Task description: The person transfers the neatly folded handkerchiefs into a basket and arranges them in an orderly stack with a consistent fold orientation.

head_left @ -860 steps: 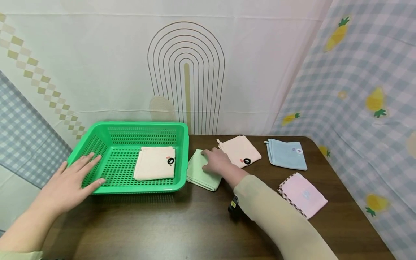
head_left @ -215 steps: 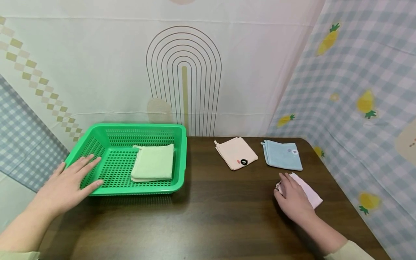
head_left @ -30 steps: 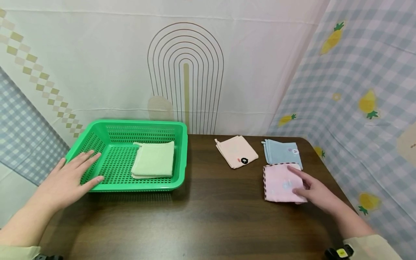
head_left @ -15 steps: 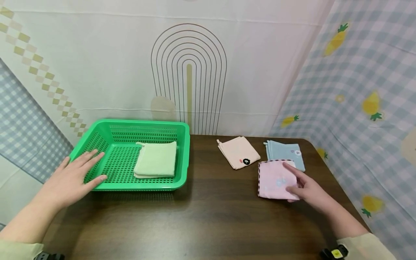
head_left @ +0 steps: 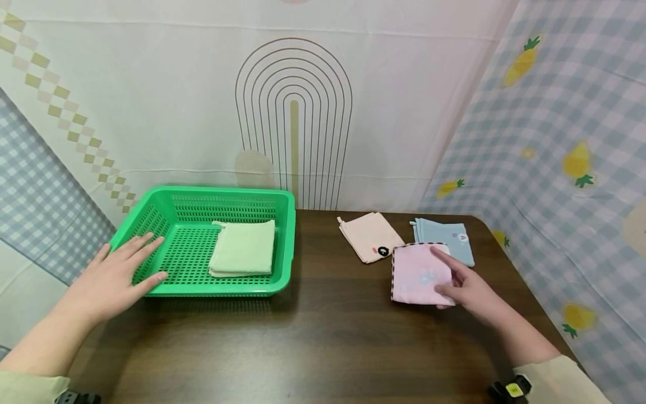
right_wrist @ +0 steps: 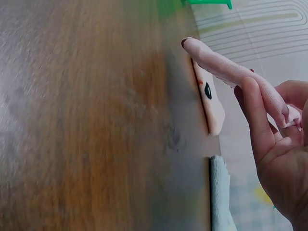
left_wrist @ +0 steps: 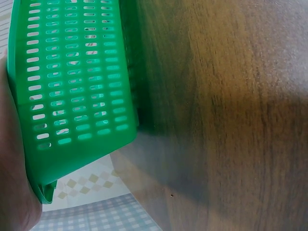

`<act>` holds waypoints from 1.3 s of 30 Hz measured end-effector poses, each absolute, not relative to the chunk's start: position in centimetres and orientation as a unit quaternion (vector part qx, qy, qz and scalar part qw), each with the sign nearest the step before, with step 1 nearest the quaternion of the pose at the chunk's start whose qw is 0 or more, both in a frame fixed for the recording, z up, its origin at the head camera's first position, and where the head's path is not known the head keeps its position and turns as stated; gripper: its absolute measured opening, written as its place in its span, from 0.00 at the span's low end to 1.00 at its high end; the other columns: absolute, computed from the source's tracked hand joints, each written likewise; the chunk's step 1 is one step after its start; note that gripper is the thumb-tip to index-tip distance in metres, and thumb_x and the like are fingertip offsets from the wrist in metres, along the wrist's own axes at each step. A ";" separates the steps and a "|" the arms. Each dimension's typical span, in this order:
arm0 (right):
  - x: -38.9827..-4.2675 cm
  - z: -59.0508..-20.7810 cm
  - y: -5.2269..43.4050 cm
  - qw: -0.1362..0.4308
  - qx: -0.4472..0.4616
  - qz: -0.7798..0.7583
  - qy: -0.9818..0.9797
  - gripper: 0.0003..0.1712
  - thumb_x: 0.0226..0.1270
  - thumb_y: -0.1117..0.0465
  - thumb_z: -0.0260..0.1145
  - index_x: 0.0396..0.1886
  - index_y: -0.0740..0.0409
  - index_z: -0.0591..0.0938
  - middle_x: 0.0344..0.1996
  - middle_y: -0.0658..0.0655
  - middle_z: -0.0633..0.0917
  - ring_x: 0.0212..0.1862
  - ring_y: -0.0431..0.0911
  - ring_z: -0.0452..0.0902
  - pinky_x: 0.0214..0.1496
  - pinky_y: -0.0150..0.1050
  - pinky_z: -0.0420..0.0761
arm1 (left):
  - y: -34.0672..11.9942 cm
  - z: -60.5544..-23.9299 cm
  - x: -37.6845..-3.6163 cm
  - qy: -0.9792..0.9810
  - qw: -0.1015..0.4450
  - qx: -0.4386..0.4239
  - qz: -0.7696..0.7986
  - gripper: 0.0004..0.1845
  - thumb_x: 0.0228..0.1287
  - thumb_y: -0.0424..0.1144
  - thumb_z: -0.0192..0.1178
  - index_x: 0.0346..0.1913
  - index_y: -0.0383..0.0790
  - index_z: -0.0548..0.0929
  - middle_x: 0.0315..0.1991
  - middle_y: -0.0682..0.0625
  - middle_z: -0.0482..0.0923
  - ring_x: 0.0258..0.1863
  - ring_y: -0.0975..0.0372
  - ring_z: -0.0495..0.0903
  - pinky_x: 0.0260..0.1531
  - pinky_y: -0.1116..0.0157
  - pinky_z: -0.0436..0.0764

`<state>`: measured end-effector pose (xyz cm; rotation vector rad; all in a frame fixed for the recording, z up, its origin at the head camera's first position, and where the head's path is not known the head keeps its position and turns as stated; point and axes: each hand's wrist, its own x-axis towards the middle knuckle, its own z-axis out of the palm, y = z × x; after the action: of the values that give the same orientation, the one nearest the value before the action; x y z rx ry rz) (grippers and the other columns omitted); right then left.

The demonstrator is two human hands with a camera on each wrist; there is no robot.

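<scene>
My right hand (head_left: 466, 287) pinches a folded pink towel (head_left: 418, 275) with a checked brown edge, thumb on its upper face. In the right wrist view the pink towel (right_wrist: 226, 70) is held up off the table, seen edge-on. My left hand (head_left: 116, 275) lies with spread, straight fingers over the front-left rim of a green plastic basket (head_left: 222, 290). Inside the basket's right half sits a folded light green towel (head_left: 243, 248), with a cream layer peeking from under it. In the left wrist view the hand (left_wrist: 14, 159) rests along the basket's rim.
Behind the pink towel lie a folded peach towel (head_left: 368, 235) with a black round patch and a folded blue towel (head_left: 444, 238), partly covered in this view. All stand on a dark wooden table (head_left: 323, 348), backed by a printed cloth (head_left: 176, 101).
The pink towel, gripped in my right hand, has shifted left and slightly away over the last second. Much earlier, the green towel lay outside the basket. My left hand stays at the rim.
</scene>
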<state>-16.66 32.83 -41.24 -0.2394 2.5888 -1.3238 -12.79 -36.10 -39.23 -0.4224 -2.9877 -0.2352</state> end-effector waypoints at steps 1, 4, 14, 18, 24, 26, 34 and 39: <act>-16.7 -41.2 32.7 0.113 -0.082 -0.452 0.881 0.47 0.65 0.58 0.71 0.79 0.35 0.57 0.35 0.61 0.65 0.29 0.49 0.64 0.26 0.37 0.72 | -36.1 -39.2 -12.8 -0.986 0.057 -0.139 -0.078 0.45 0.70 0.60 0.55 0.81 0.51 0.47 0.78 0.38 0.49 0.74 0.39 0.53 0.71 0.46 0.22; -16.8 -41.0 32.2 0.115 -0.082 -0.457 0.878 0.48 0.65 0.58 0.71 0.79 0.36 0.57 0.45 0.63 0.67 0.31 0.49 0.64 0.27 0.36 0.71 | -36.1 -39.2 -12.8 -0.986 0.057 -0.139 -0.079 0.45 0.70 0.60 0.56 0.81 0.51 0.47 0.78 0.39 0.49 0.73 0.39 0.54 0.72 0.46 0.22; -17.1 -40.5 30.3 0.119 -0.080 -0.466 0.873 0.48 0.64 0.58 0.71 0.78 0.32 0.58 0.51 0.63 0.67 0.34 0.50 0.64 0.27 0.35 0.71 | -36.1 -39.2 -12.9 -0.986 0.057 -0.139 -0.079 0.45 0.70 0.60 0.56 0.81 0.51 0.47 0.78 0.39 0.49 0.73 0.38 0.54 0.72 0.45 0.23; -17.2 -40.3 29.5 0.115 -0.077 -0.459 0.877 0.48 0.64 0.58 0.72 0.78 0.30 0.58 0.41 0.62 0.67 0.34 0.51 0.64 0.26 0.35 0.71 | -36.1 -39.2 -12.9 -0.985 0.057 -0.139 -0.079 0.45 0.69 0.60 0.56 0.81 0.51 0.48 0.78 0.39 0.49 0.73 0.38 0.55 0.72 0.45 0.23; -17.6 -40.0 28.4 0.102 -0.088 -0.454 0.881 0.48 0.65 0.59 0.71 0.78 0.30 0.58 0.33 0.60 0.66 0.31 0.50 0.65 0.25 0.36 0.72 | -36.1 -39.3 -13.0 -0.985 0.056 -0.140 -0.080 0.45 0.69 0.60 0.56 0.81 0.51 0.47 0.78 0.38 0.49 0.73 0.38 0.55 0.71 0.44 0.23; -17.7 -39.9 28.1 0.098 -0.096 -0.453 0.881 0.48 0.65 0.60 0.71 0.78 0.32 0.58 0.32 0.60 0.67 0.31 0.50 0.65 0.25 0.36 0.72 | -36.1 -39.3 -13.0 -0.985 0.056 -0.140 -0.080 0.45 0.69 0.60 0.56 0.81 0.51 0.47 0.78 0.38 0.49 0.73 0.38 0.54 0.71 0.44 0.23; -18.2 -39.5 26.6 0.086 -0.113 -0.456 0.879 0.47 0.65 0.61 0.71 0.78 0.33 0.59 0.31 0.59 0.67 0.30 0.49 0.65 0.25 0.36 0.72 | -36.2 -39.3 -12.9 -0.986 0.055 -0.138 -0.080 0.45 0.69 0.60 0.56 0.81 0.51 0.47 0.78 0.39 0.49 0.73 0.39 0.54 0.71 0.45 0.22; -18.5 -39.6 25.7 0.074 -0.128 -0.470 0.870 0.47 0.65 0.64 0.70 0.78 0.35 0.59 0.29 0.59 0.68 0.27 0.49 0.64 0.23 0.36 0.73 | -36.1 -39.2 -12.9 -0.986 0.054 -0.137 -0.080 0.45 0.69 0.60 0.56 0.81 0.51 0.47 0.78 0.39 0.49 0.73 0.38 0.54 0.71 0.45 0.23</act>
<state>-18.51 25.70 -39.55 -0.3842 2.6116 -1.4100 -12.86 -36.14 -39.22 -0.4168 -2.9948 -0.2438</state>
